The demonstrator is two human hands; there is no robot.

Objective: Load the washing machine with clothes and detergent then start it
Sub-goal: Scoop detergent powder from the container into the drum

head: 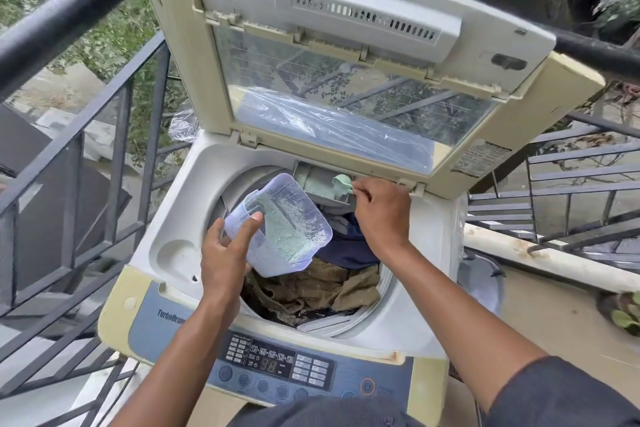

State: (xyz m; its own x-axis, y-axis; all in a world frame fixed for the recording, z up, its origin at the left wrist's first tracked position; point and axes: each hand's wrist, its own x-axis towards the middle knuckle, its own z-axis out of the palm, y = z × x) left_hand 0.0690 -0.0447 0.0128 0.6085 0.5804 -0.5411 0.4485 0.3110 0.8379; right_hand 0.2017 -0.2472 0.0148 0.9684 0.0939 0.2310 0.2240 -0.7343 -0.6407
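Note:
A top-loading washing machine [166, 218] stands with its lid [346, 55] raised. Brown and dark blue clothes [329, 284] fill the drum. My left hand [225, 253] grips a clear plastic tub [284, 225] of pale green detergent powder, tilted over the drum's left side. My right hand [381, 211] pinches a small green scoop [343, 184] over the open detergent drawer [318, 187] at the drum's back rim. Green powder lies in the drawer.
The control panel [277, 364] at the machine's front edge shows a lit display. A black metal railing [104, 135] runs along the left and behind. A grey bin [481, 284] stands to the right of the machine, with a staircase beyond.

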